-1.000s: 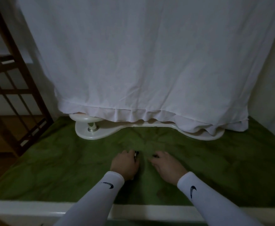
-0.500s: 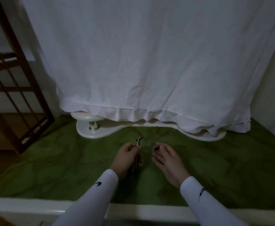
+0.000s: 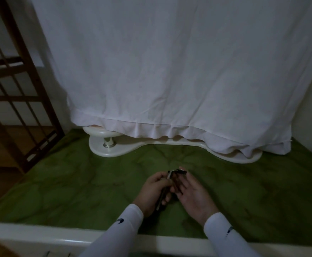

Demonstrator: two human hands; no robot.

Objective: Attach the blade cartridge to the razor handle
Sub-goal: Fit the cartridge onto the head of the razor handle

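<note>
My left hand [image 3: 154,191] is wrapped around the dark razor handle [image 3: 163,196], which runs from the heel of the hand up past the fingers. At the handle's top end sits the small dark blade cartridge [image 3: 179,171], pinched by the fingertips of my right hand [image 3: 194,195]. The cartridge touches the handle's head; whether it is locked on I cannot tell in the dim light. Both hands hover just above the green cloth [image 3: 81,186], close together at the centre.
A white sheet [image 3: 160,71] hangs over something at the back, with a white stand base [image 3: 110,149] showing beneath it. A brown wooden lattice frame [image 3: 21,89] stands at the left. A white ledge [image 3: 40,236] runs along the near edge.
Both hands lifted off the cloth, the left with the handle and the right with the cartridge. They came together, and the cartridge now meets the handle's head.
</note>
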